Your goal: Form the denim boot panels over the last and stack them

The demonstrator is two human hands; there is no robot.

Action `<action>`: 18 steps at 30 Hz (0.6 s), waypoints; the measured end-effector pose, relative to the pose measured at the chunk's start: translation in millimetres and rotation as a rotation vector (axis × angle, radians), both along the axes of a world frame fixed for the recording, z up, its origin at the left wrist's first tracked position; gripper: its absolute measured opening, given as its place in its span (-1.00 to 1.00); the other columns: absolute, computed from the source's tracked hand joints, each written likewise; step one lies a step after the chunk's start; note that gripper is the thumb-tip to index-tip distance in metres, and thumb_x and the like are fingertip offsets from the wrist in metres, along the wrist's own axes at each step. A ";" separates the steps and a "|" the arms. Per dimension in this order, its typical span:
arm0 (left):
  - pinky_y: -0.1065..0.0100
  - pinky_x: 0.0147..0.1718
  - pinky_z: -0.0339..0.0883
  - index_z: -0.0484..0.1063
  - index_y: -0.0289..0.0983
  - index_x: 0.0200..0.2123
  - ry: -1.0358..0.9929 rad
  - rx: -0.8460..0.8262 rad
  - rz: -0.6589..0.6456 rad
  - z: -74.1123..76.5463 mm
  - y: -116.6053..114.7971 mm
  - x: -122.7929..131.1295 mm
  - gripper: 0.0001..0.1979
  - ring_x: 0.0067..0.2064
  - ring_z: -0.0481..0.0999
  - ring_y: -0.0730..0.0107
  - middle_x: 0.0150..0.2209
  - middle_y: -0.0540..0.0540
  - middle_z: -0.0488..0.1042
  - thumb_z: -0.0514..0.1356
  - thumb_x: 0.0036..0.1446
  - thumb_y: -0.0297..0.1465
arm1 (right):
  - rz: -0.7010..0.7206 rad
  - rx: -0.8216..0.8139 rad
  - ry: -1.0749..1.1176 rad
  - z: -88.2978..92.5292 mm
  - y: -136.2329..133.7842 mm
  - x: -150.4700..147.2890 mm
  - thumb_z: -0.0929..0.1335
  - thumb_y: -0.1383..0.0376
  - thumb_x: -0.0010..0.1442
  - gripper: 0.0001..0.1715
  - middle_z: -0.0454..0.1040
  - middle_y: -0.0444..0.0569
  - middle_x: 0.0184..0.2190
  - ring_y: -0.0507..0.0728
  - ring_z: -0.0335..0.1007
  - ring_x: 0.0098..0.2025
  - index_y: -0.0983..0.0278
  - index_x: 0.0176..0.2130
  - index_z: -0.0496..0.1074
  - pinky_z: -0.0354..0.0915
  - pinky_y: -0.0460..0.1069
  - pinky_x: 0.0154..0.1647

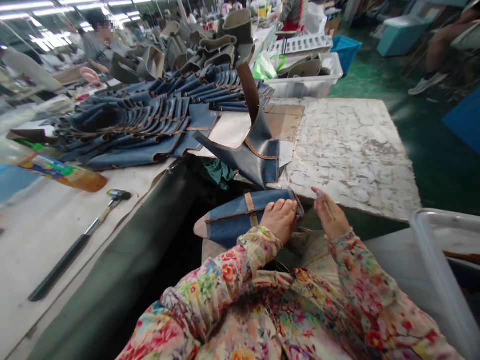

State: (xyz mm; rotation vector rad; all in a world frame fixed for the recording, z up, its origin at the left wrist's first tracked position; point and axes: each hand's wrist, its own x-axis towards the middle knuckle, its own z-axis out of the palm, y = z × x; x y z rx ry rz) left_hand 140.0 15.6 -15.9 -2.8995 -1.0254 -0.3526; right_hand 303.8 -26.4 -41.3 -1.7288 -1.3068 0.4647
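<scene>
— Green floor (pixel 367 75) and a worn white bench (pixel 352 145) stretch beyond the grips. Where is the work?

— Under the left grip (pixel 281 220): a blue piece (pixel 228 205) lies over the lap, its pale toe (pixel 201 227) pointing out to the left of that grip.

— Is it held?

— Seemingly, yes. The left fingers curl over its wide end, though their undersides are hidden. The right grip (pixel 332 217) is just beside, not touching it, fingers partly bent; I cannot tell whether they pinch something small.

— How would it handle?

— Light, I judge, and bendy but springy, like the blue upper (pixel 258 162) flaring on the bench ahead of the left grip. Its sheen suggests some slipperiness.

— Best hold?

— Probably the wide end, where the left grip rests, or across the tan strap (pixel 250 201) just left of it. I'd spare the toe; it looks easily creased.
</scene>
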 end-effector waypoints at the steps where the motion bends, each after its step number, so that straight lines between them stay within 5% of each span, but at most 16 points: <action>1: 0.26 -0.13 0.19 0.22 -0.31 0.05 -0.004 -0.007 -0.003 0.3 1.5 0.5 -0.61 -0.02 0.27 0.31 -0.02 -0.16 0.33 -0.09 0.23 -0.28 | 0.023 0.001 -0.108 1.0 -1.6 0.1 0.07 0.00 0.22 -0.40 0.41 0.03 -0.25 0.12 0.35 -0.23 0.26 0.09 0.24 0.30 0.03 -0.18; 4: 0.25 -0.15 0.18 0.24 -0.30 0.03 -0.021 -0.024 -0.012 1.4 3.8 -0.6 -0.63 -0.04 0.28 0.32 -0.05 -0.14 0.35 -0.11 0.24 -0.29 | 0.100 0.005 -0.347 5.4 -4.7 -4.2 0.08 0.07 0.24 -0.45 0.38 0.09 -0.17 0.17 0.28 -0.10 0.28 0.07 0.27 0.22 0.08 -0.02; 9: 0.28 -0.12 0.18 0.24 -0.28 0.03 -0.064 -0.041 0.005 0.4 1.3 -10.3 -0.65 -0.05 0.28 0.34 -0.07 -0.09 0.37 -0.10 0.24 -0.30 | 0.120 0.081 -0.596 21.9 -7.2 -12.6 0.16 0.18 0.21 -0.56 0.36 0.09 -0.18 0.18 0.25 -0.11 0.31 -0.02 0.37 0.21 0.08 -0.05; 18: 0.29 -0.09 0.19 0.25 -0.31 0.03 -0.071 -0.019 0.054 -1.3 -1.2 -34.5 -0.66 -0.05 0.30 0.31 -0.10 -0.11 0.39 -0.07 0.23 -0.34 | 0.204 0.064 -0.621 16.7 0.2 -40.3 0.16 0.24 0.23 -0.64 0.37 0.02 -0.22 0.15 0.24 -0.17 0.24 -0.08 0.42 0.24 0.05 -0.08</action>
